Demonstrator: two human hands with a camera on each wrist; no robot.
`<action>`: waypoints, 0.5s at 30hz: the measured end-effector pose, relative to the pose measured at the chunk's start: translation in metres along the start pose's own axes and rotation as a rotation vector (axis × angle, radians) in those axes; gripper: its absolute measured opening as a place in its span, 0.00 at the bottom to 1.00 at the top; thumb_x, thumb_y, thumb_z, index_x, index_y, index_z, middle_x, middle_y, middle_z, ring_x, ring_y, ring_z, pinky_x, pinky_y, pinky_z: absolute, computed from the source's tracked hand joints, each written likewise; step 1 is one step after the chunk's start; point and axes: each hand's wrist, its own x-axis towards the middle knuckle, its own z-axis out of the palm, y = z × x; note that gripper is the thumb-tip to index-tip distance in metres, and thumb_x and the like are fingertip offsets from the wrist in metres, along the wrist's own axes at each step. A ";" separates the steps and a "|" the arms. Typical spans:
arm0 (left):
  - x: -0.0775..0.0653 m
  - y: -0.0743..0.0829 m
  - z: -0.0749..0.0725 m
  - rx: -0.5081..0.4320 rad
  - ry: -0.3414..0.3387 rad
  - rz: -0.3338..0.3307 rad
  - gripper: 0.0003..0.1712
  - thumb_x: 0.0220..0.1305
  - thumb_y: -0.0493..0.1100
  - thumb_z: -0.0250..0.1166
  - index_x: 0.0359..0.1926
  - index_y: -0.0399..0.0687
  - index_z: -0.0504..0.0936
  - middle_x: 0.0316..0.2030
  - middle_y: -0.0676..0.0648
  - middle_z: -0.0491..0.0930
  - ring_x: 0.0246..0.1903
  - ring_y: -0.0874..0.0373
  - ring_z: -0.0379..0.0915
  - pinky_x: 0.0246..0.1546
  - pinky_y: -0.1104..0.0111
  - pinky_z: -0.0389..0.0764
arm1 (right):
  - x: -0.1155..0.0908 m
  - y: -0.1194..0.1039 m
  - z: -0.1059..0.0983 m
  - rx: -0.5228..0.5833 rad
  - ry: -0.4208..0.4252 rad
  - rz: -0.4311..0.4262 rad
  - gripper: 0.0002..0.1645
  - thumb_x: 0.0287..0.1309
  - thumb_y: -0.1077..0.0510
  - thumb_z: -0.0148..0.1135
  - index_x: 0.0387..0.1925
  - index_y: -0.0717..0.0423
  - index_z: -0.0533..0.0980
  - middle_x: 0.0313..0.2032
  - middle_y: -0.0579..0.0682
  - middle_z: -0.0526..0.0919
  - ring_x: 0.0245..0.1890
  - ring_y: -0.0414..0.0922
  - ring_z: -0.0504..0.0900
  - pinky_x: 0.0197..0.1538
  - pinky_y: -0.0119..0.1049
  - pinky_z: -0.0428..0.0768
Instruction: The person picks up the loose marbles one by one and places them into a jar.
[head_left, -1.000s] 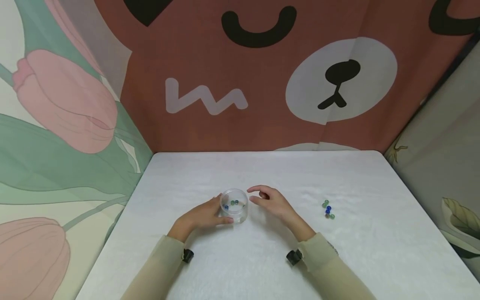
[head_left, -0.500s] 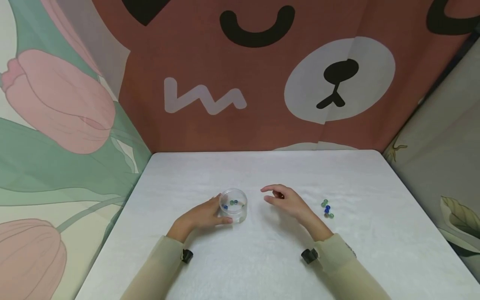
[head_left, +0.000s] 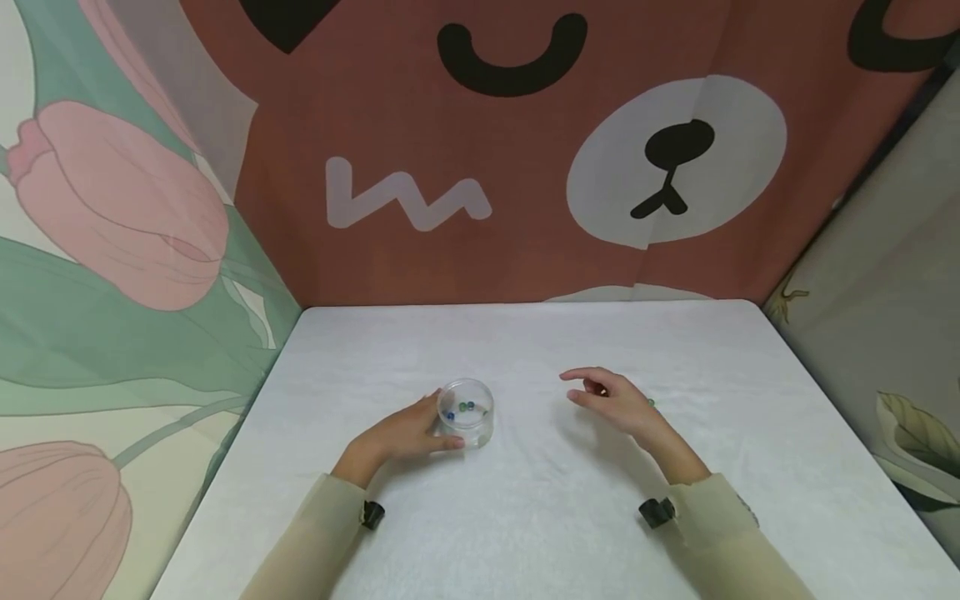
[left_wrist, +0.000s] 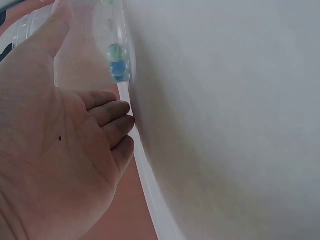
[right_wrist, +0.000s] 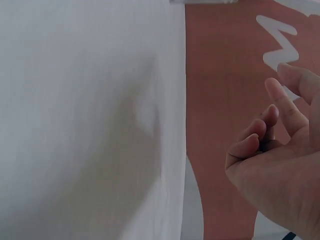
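A clear round plastic jar [head_left: 477,434] stands on the white table, with several green and blue glass marbles [head_left: 462,407] at its bottom. My left hand [head_left: 397,433] holds the jar from the left, its thumb on the near side. In the left wrist view, blue and green marbles [left_wrist: 118,66] show through the jar wall. To the right, my right hand [head_left: 615,402] is above the table, thumb and index finger apart, the other fingers bent, with nothing seen between them. One green marble [head_left: 651,402] peeks out beside it; the other loose marbles are hidden behind the hand and forearm.
The white-covered table [head_left: 525,517] meets a brown bear-print cloth [head_left: 420,267] at its back edge. Flower-patterned cloth [head_left: 150,275] hangs at the left, and a grey printed cloth [head_left: 862,333] at the right.
My right hand has moved right, away from the jar, and now covers most of the loose marbles. My left hand and the jar have stayed in place.
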 end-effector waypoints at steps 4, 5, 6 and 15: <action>0.000 0.000 -0.001 0.008 0.002 -0.003 0.68 0.56 0.79 0.62 0.81 0.45 0.44 0.80 0.42 0.47 0.78 0.46 0.45 0.75 0.49 0.55 | -0.005 0.005 -0.014 -0.003 0.020 -0.003 0.24 0.68 0.54 0.66 0.62 0.56 0.78 0.36 0.49 0.69 0.35 0.43 0.66 0.32 0.32 0.68; 0.000 0.000 -0.001 0.008 0.003 -0.003 0.67 0.56 0.79 0.62 0.81 0.46 0.44 0.80 0.42 0.47 0.78 0.46 0.45 0.75 0.49 0.55 | -0.006 0.006 -0.018 -0.002 0.024 0.004 0.24 0.68 0.53 0.66 0.62 0.55 0.78 0.36 0.49 0.69 0.35 0.43 0.67 0.32 0.32 0.68; 0.000 0.000 -0.001 0.007 0.003 -0.003 0.67 0.56 0.79 0.62 0.81 0.46 0.44 0.80 0.42 0.46 0.78 0.46 0.45 0.75 0.49 0.55 | -0.008 0.008 -0.021 -0.007 0.027 0.008 0.24 0.68 0.53 0.65 0.63 0.56 0.78 0.36 0.49 0.70 0.34 0.43 0.67 0.32 0.32 0.68; -0.003 0.002 -0.003 -0.007 -0.002 0.016 0.65 0.59 0.75 0.64 0.81 0.45 0.45 0.80 0.40 0.46 0.78 0.45 0.44 0.75 0.48 0.54 | -0.019 0.022 -0.044 -0.045 0.042 0.044 0.25 0.68 0.51 0.65 0.63 0.54 0.77 0.37 0.52 0.69 0.33 0.41 0.67 0.30 0.31 0.69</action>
